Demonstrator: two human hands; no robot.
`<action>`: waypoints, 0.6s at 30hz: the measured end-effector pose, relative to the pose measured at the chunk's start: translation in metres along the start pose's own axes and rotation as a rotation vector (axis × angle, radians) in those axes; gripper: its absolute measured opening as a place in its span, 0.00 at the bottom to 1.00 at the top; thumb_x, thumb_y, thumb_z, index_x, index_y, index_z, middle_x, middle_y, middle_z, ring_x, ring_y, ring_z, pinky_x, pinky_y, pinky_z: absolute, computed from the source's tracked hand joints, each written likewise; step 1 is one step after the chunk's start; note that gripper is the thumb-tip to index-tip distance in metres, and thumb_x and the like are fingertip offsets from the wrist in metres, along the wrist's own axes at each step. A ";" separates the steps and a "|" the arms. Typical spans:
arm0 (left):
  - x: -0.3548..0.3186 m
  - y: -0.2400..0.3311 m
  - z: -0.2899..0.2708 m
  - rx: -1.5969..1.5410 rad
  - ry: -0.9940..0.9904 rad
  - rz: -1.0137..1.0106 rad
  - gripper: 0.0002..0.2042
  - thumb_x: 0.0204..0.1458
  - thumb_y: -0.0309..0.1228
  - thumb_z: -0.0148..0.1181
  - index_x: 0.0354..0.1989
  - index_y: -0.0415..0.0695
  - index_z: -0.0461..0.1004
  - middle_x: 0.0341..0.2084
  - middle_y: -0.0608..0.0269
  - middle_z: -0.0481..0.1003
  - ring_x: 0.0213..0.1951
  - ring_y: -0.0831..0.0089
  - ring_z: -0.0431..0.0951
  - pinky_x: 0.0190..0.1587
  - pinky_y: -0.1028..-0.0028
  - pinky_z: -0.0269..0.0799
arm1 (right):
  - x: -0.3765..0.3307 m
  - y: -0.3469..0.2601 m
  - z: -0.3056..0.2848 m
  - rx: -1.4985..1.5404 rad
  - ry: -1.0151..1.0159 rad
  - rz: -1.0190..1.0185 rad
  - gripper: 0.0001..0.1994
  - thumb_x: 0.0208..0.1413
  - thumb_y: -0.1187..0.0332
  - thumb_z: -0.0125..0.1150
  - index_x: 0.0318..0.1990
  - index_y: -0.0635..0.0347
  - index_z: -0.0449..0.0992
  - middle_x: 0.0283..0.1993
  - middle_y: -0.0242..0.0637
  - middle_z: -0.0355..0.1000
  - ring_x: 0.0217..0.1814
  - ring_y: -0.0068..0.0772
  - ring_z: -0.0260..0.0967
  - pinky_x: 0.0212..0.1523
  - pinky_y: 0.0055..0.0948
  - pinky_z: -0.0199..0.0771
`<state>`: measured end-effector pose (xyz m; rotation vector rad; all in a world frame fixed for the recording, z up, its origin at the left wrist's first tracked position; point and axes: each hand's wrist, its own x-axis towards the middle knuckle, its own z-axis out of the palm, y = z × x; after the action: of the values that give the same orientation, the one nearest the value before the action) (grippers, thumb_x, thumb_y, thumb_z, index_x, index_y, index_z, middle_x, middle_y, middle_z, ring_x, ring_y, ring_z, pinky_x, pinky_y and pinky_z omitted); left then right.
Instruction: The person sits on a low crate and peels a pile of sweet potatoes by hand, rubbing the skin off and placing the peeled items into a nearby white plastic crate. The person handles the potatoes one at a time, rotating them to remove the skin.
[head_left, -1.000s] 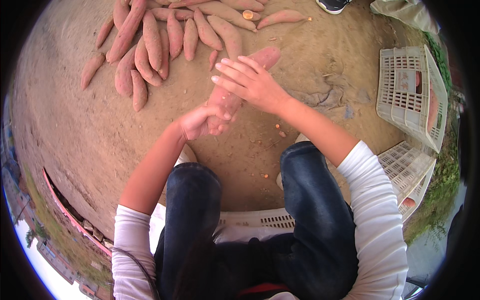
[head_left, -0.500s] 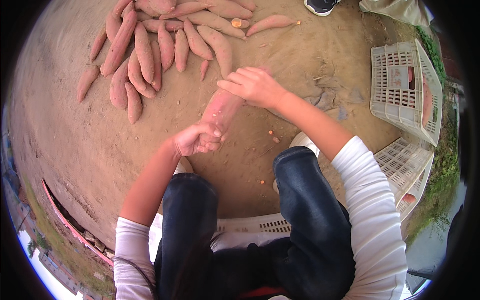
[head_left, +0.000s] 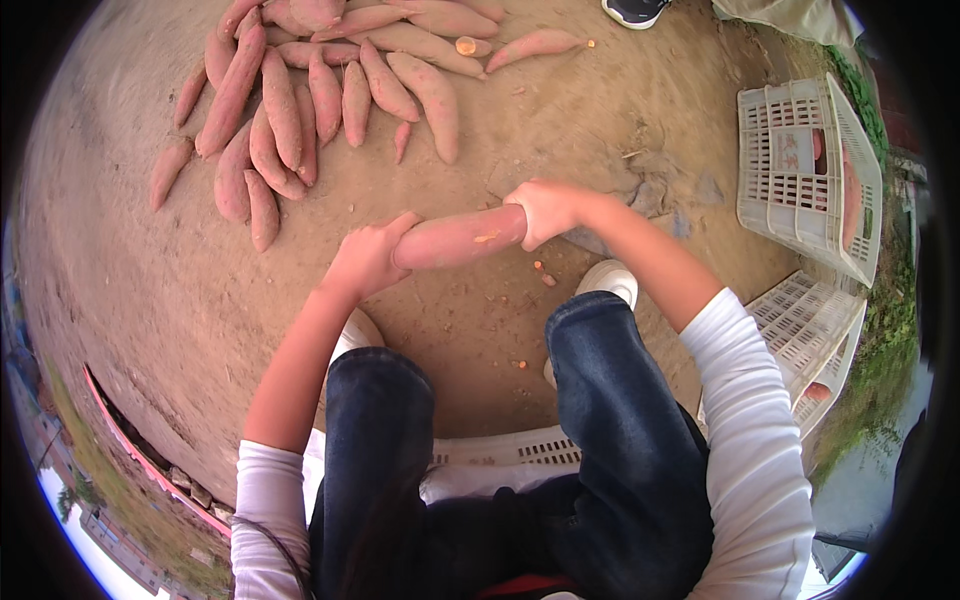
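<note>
A large pinkish-red sweet potato [head_left: 460, 240] is held level between my hands, above the bare ground in front of my knees. Closed round its left end is my left hand [head_left: 372, 255]. At the other end my right hand [head_left: 548, 212] grips it, fingers mostly hidden behind. A pale yellowish scrape shows on its skin near the right end. Beyond my hands lies a pile of sweet potatoes [head_left: 285, 110] on the dirt, one with a cut orange end [head_left: 466, 46].
On the right stand a white plastic crate [head_left: 790, 160] with sweet potatoes inside and another crate [head_left: 800, 330] nearer me. Small orange bits [head_left: 522, 364] lie on the soil between my shoes. Another person's dark shoe [head_left: 634, 10] shows at the far edge. Grey cloth scraps [head_left: 655, 195] lie beyond my right hand.
The sweet potato has swung from a steep slant to nearly level. My left hand has moved up and slightly left; my right hand has shifted right and lower.
</note>
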<state>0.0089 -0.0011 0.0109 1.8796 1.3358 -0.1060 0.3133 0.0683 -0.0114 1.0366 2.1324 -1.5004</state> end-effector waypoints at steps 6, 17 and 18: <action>-0.009 -0.042 0.020 0.039 0.287 -0.193 0.17 0.43 0.37 0.69 0.39 0.44 0.74 0.27 0.47 0.79 0.34 0.45 0.79 0.38 0.55 0.75 | -0.005 -0.034 0.010 -0.011 0.231 -0.052 0.18 0.34 0.63 0.70 0.35 0.61 0.77 0.31 0.48 0.78 0.36 0.51 0.77 0.39 0.45 0.75; -0.016 -0.048 0.006 0.064 0.418 -0.286 0.14 0.57 0.37 0.61 0.25 0.39 0.73 0.14 0.56 0.72 0.20 0.52 0.73 0.28 0.58 0.70 | -0.013 -0.036 0.030 0.116 0.520 0.033 0.19 0.34 0.62 0.70 0.37 0.60 0.77 0.31 0.50 0.77 0.36 0.55 0.76 0.39 0.44 0.76; -0.015 -0.041 0.006 0.077 0.439 -0.235 0.12 0.57 0.37 0.61 0.29 0.41 0.73 0.17 0.57 0.73 0.22 0.53 0.74 0.29 0.58 0.70 | -0.017 -0.034 0.033 0.160 0.524 0.070 0.19 0.35 0.62 0.70 0.37 0.60 0.77 0.31 0.49 0.78 0.36 0.53 0.76 0.39 0.42 0.76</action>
<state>-0.0297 -0.0121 -0.0090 1.8686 1.8717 0.1468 0.2961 0.0257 0.0087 1.6999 2.2934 -1.5079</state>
